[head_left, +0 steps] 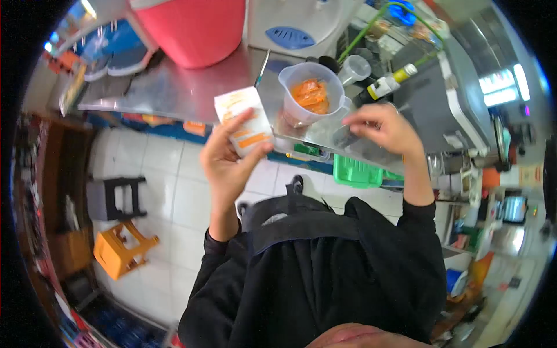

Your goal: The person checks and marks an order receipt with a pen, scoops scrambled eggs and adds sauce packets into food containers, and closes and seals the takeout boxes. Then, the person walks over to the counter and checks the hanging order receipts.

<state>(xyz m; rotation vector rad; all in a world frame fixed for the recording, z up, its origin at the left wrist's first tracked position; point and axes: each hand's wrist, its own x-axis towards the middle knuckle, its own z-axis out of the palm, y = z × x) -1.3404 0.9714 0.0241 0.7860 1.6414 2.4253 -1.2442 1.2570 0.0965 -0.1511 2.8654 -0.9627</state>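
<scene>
Right hand (383, 126): leftward path blocked by translucent plastic measuring jug (296, 107), handle near the fingers. Far side obstructed by dark glass bottle with yellow neck (383, 87) and clear plastic cup (355, 68). Left hand (228, 159): room to pass beyond and leftward, over shiny steel counter (174, 93); farther off, large pink plastic bucket (194, 32) bars the way.

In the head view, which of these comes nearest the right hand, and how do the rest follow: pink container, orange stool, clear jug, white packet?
From the right hand:
1. Clear jug, just left of the hand.
2. White packet, farther left, in the left hand.
3. Pink container, far-left on the counter.
4. Orange stool, left on the floor.
</scene>
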